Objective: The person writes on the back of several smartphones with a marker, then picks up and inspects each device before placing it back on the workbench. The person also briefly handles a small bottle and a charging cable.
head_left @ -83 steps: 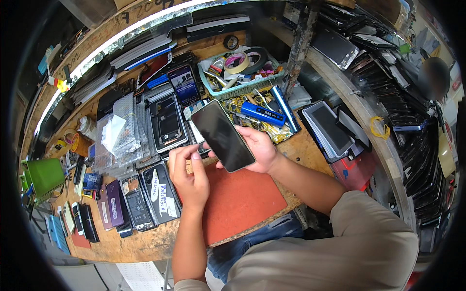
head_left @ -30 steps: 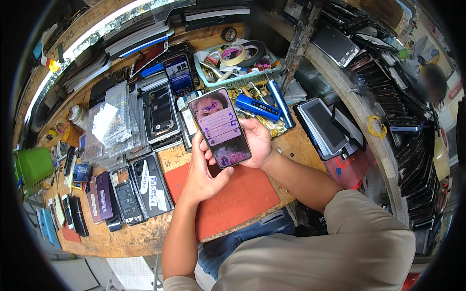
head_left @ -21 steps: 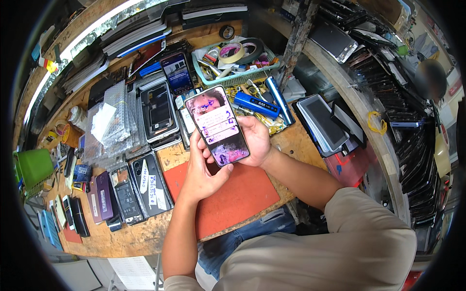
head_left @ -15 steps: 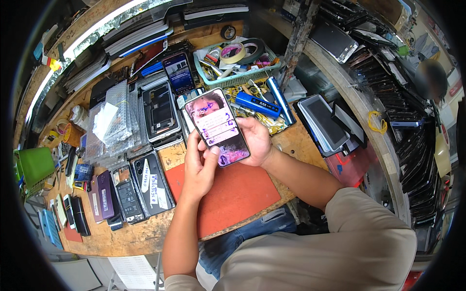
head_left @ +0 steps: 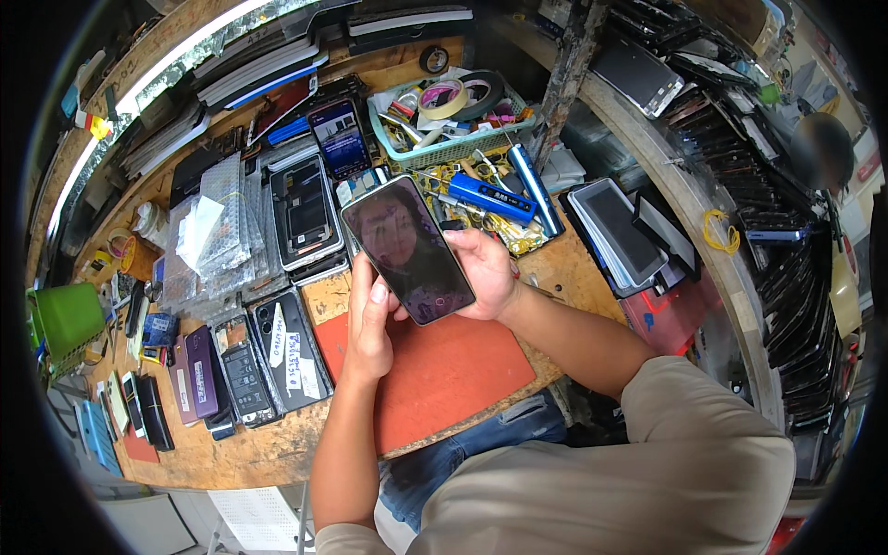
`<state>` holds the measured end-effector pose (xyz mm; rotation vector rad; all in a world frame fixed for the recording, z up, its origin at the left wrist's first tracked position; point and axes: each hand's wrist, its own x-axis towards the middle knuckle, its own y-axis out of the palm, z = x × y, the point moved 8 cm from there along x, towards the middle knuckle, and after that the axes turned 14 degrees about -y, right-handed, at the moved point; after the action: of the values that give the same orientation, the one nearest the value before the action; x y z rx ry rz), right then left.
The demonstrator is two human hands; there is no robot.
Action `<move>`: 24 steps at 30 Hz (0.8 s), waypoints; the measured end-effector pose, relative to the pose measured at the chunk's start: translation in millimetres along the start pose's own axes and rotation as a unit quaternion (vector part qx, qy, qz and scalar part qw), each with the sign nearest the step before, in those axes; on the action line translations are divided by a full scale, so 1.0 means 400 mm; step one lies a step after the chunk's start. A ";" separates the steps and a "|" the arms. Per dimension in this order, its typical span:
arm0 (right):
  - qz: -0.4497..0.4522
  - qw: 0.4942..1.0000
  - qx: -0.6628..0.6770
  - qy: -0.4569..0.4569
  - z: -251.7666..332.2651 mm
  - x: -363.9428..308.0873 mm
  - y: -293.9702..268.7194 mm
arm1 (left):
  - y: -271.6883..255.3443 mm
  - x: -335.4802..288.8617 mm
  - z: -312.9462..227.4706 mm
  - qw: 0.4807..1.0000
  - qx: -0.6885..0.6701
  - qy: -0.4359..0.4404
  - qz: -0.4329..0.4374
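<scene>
A worn wooden bench [head_left: 268, 458] carries a red mat [head_left: 453, 384] at its front edge. Left of the mat lie a dark phone [head_left: 284, 314] with white labels and, just beside it, an opened phone [head_left: 246, 375]. Behind these rest clear plastic sleeves [head_left: 245, 242] and stacked phone frames [head_left: 305, 215]; farther right, a heap of yellow strips [head_left: 520, 240].

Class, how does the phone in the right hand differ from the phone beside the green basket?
The held phone sits in the right hand; the rear phone rests beside the green basket. The held phone's screen is dim; the rear phone's shows a lit bluish area. The held phone looks larger in view than the rear phone. Both are rectangular.
</scene>
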<state>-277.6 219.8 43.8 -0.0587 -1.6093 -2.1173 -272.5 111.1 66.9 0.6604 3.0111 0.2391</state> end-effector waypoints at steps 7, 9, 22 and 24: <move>-0.003 0.999 -0.030 -0.011 0.006 0.003 -0.008 | 0.009 -0.003 0.006 0.999 -0.042 -0.019 0.021; 0.004 0.998 -0.063 -0.006 0.005 0.004 -0.011 | 0.012 -0.002 0.000 1.000 -0.010 -0.012 0.024; 0.053 0.997 -0.051 0.007 0.005 0.011 0.001 | 0.023 -0.003 0.011 0.997 0.047 -0.052 0.011; 0.052 0.998 -0.044 0.010 0.004 0.010 0.000 | 0.024 -0.006 0.003 0.998 0.024 -0.044 0.031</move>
<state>-281.4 220.0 45.7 -0.1477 -1.4691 -2.1008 -266.4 118.9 67.1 0.7491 2.9235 0.1380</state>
